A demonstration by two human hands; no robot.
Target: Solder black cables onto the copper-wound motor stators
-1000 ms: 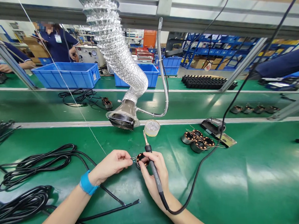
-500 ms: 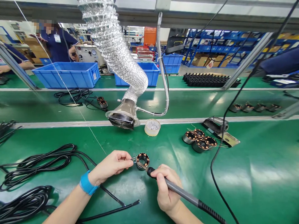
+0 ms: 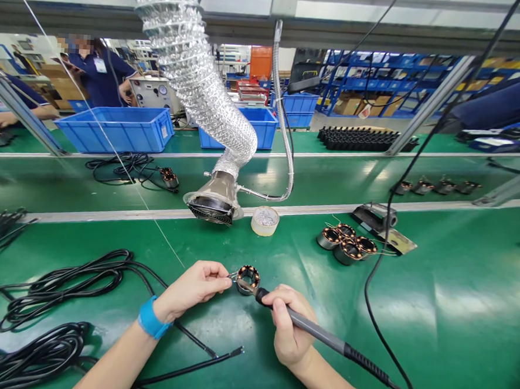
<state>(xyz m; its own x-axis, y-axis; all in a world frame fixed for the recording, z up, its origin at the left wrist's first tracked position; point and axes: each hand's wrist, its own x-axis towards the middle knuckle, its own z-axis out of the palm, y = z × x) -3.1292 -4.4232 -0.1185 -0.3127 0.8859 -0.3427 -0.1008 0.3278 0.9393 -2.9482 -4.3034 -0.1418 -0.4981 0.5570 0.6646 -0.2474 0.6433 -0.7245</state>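
Note:
My left hand (image 3: 201, 283), with a blue band at the wrist, pinches the thin wire ends of a black cable (image 3: 153, 273) beside a small motor stator (image 3: 248, 278). The stator is a metal ring with copper windings and stands on the green bench. In my right hand (image 3: 291, 325) is a grey soldering iron (image 3: 317, 334), its tip at the stator's near left rim by the wires. The exact contact between tip and wire is too small to make out.
A fume extractor hood (image 3: 213, 200) hangs beyond the stator, next to a round solder tub (image 3: 265, 220). Several stators (image 3: 348, 247) lie at right by an iron stand (image 3: 379, 222). Coiled cables (image 3: 55, 290) cover the left. A co-worker (image 3: 102, 76) stands behind blue bins (image 3: 116, 130).
The soldering iron and its tip have shifted very slightly left. On the belt behind, the stators and the coiled cable have moved left. My left hand stays in place.

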